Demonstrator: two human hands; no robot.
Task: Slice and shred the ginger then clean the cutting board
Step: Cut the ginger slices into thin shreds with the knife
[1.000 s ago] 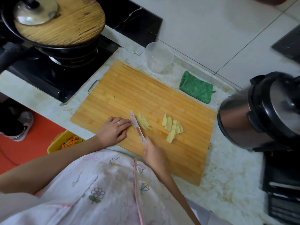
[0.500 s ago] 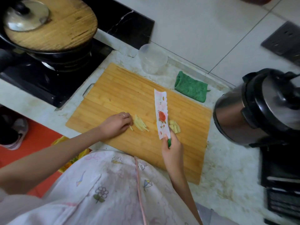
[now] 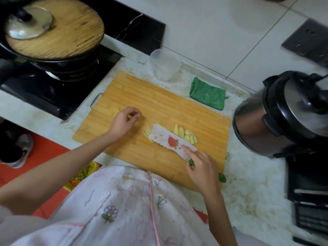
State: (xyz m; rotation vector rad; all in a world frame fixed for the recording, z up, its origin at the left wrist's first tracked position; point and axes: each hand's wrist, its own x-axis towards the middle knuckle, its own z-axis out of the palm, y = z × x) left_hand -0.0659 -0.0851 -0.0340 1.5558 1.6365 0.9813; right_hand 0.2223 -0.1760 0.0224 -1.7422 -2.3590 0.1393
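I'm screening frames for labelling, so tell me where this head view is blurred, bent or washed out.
Head view: motion smear on the wall socket and the cooker at right, and on the pan lid at top left; the left hand is slightly soft. The knife and ginger slices at centre stay readable. Wide-angle bending curves the cutting board edges. Light is soft, with no harsh glare.

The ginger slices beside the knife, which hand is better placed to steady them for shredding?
Left, probably. The left hand is free above the board, while the right hand holds the knife, whose blade lies flat against the ginger slices.
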